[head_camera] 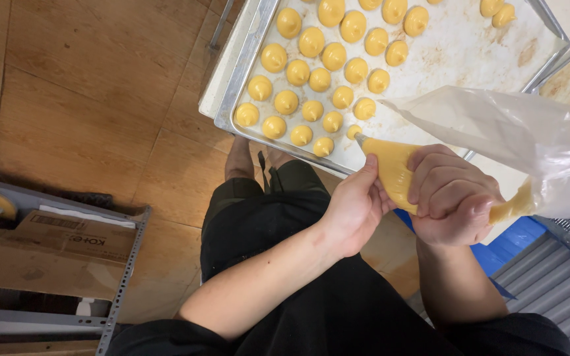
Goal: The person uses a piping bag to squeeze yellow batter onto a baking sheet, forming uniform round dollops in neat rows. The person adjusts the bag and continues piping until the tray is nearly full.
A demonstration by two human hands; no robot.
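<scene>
A clear piping bag (397, 168) filled with yellow batter is held in both hands. My right hand (453, 198) squeezes its body, with the loose plastic top (516, 132) trailing to the right. My left hand (356, 207) steadies the bag near its tip. The tip touches a small fresh dollop (354, 132) at the near edge of a metal baking tray (229, 115). Several rows of yellow piped mounds (320, 79) cover the tray's left part; the right part of its lined surface (456, 53) is mostly bare.
The floor (87, 92) is brown wood. A grey metal shelf (123, 264) with flattened cardboard (47, 254) stands at the lower left. Something blue (509, 240) and a ribbed grey surface (552, 283) lie at the lower right. My dark trousers (265, 217) show below.
</scene>
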